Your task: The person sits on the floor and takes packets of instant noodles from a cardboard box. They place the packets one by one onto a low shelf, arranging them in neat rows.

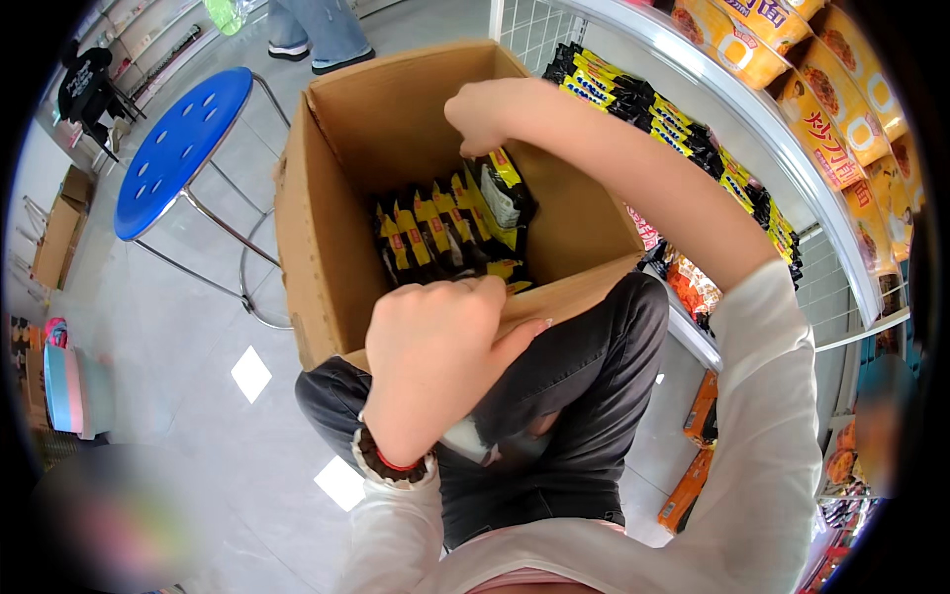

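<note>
An open cardboard box rests against my knees. Inside it, several black-and-yellow snack packets stand in a row, and another packet leans at the right end of the row. My right hand reaches over the box with its fingers curled, just above that leaning packet; whether it grips the packet is hidden. My left hand lies over the near edge of the box, fingers bent over the rim and thumb outside, gripping the cardboard.
At the right stands a shelf with rows of similar packets and instant-noodle bowls. A blue round stool is left of the box. Orange boxes lie on the floor at the right. A person's legs are beyond the box.
</note>
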{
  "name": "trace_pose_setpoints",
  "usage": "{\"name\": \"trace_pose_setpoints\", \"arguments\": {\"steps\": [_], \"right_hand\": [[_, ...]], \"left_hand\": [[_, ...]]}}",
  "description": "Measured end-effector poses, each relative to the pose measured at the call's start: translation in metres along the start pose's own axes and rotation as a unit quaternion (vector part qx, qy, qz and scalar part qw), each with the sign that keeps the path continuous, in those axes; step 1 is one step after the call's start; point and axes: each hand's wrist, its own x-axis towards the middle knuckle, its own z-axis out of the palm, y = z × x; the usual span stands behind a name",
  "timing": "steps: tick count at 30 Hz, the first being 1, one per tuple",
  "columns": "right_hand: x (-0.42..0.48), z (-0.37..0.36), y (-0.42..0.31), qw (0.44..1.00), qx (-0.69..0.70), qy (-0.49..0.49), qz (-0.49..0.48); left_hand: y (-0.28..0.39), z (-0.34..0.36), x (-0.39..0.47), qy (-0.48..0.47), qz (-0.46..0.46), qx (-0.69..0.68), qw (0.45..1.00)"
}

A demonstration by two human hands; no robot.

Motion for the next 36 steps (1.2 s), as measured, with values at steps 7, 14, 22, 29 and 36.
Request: {"name": "trace_pose_setpoints", "arguments": {"steps": [7, 14, 22, 29, 36], "right_hand": [[0.096, 0.059, -0.015, 0.992, -0.095, 0.043, 0.076], [0.109, 0.076, -0.020, 0.977, -0.083, -0.081, 0.179], [0.098, 0.065, -0.019, 0.984, 0.038, -0.124, 0.123], [0.075, 0.029, 0.010, 0.984, 0.055, -0.133, 0.107], [-0.080, -0.032, 0.066, 0.878, 0.453, 0.153, -0.001]], "left_hand": [[-0.003, 0.000, -0.002, 0.004, 0.009, 0.002, 1.000], [0.003, -0.001, 0.003, 0.025, 0.019, -0.004, 1.000], [0.001, -0.001, 0.001, 0.028, 0.020, 0.004, 0.999], [0.005, -0.003, 0.003, 0.000, 0.003, 0.017, 1.000], [-0.004, -0.002, 0.000, 0.108, 0.069, -0.081, 0.988]]}}
